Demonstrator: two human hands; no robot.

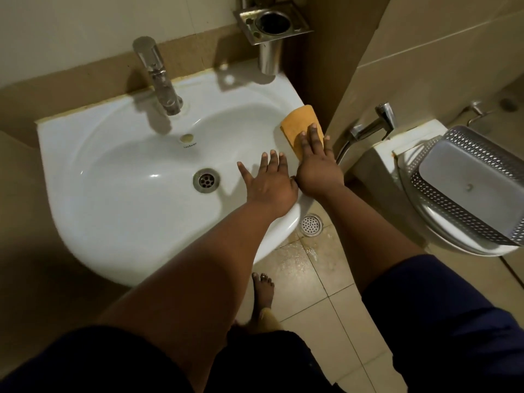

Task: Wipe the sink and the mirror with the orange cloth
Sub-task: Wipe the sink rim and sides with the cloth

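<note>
Head view: tap [158, 78] behind sink [93, 211].

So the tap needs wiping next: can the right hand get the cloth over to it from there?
Probably yes. The right hand presses the orange cloth flat on the sink rim, and only open basin lies between it and the tap. The left hand rests nearer, out of that path.

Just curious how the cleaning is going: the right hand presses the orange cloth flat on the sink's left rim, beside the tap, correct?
Not quite. In the head view the right hand presses the orange cloth flat on the sink's right rim, well away from the tap.
</note>
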